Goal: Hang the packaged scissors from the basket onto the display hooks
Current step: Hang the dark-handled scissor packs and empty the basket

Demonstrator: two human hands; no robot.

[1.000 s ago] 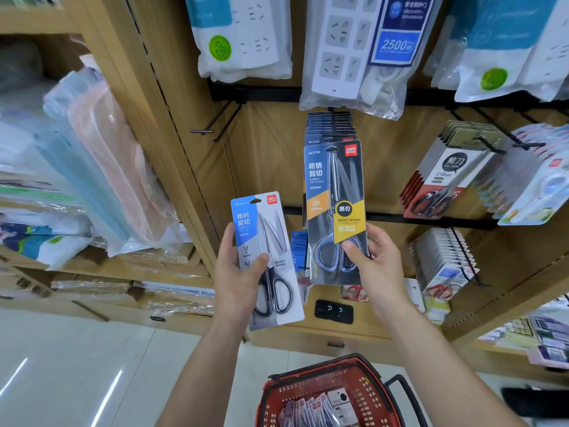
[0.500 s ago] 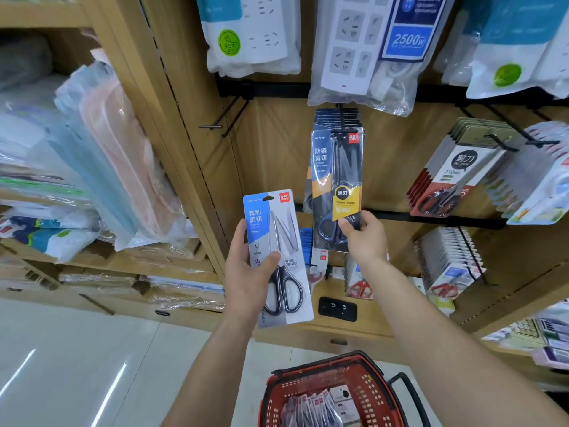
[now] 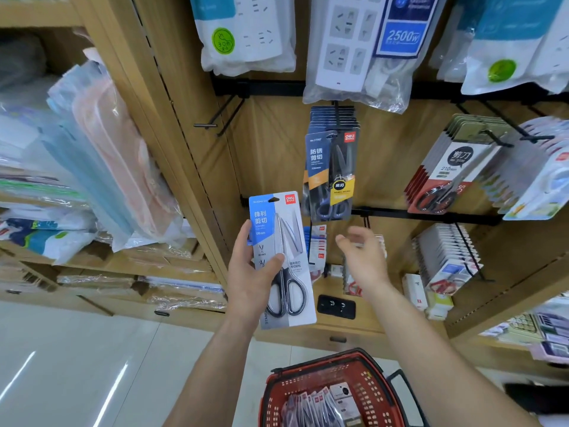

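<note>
Basket [image 3: 366, 392]: red, lower middle of the frame, cut off by the bottom edge; the loose packs [image 3: 314, 405] inside overlap too much to count.
Right hand [image 3: 363, 260]: blurred, just right of centre, below the hanging stack; fingers loosely spread, holding nothing.
Hanging stack [image 3: 331, 174]: dark scissors packs on one hook at the centre; only the front pack shows whole, those behind show as top edges, number unclear.
Power strips [image 3: 354, 41]: bagged, along the top edge, their tops cut off.
Left hand [image 3: 249, 282]: centre of the frame, thumb across the front and fingers behind the blue-and-white scissors pack [image 3: 281, 260], gripping it upright, lower left of the hanging stack and apart from it.
Counts: two hands; one pack held; one basket; one bare hook [image 3: 215, 118] with two prongs, upper left of centre.
</note>
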